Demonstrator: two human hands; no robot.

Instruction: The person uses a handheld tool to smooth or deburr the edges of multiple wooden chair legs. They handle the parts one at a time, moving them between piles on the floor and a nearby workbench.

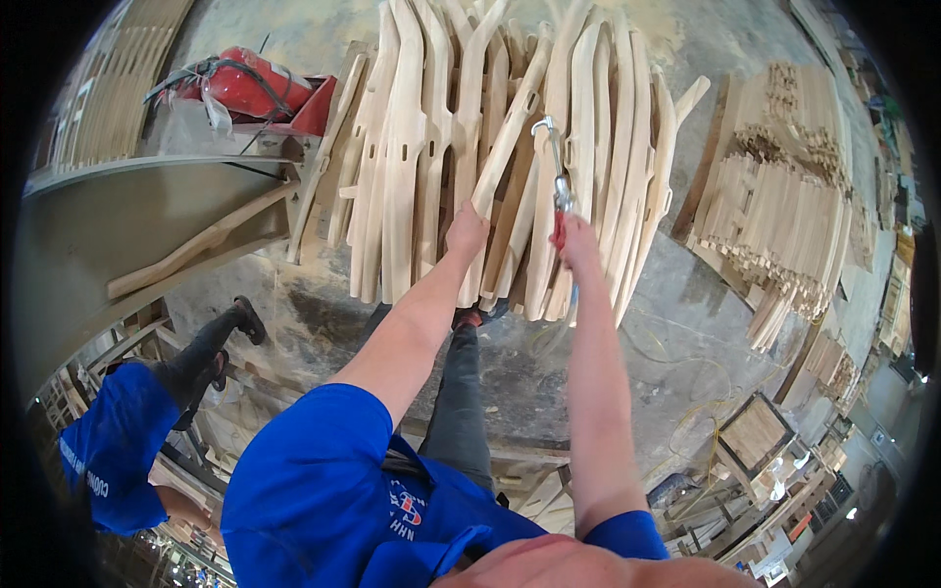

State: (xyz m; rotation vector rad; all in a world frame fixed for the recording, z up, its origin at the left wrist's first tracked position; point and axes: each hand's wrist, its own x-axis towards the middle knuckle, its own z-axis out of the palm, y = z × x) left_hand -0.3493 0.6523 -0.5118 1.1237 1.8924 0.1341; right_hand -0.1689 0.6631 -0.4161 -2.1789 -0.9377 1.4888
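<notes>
My left hand [469, 233] is closed round the lower end of a pale, curved wooden leg [510, 132] with a slot cut in it. This leg lies slanted over a row of similar shaped wooden pieces [404, 147], many also slotted. My right hand [578, 242] grips the red handle of a metal tool [562, 191] with a silver body. Its thin rod reaches away from me to a hooked-looking tip over the pieces, just right of the slanted leg. The tool's exact kind is unclear.
A red fire extinguisher [257, 83] lies at the far left, near a large curved-edged panel [127, 255]. Stacked wooden strips [769, 211] stand on the right. Yellow hose [711, 416] loops over the floor. Another person in a blue shirt [118, 441] is at the lower left.
</notes>
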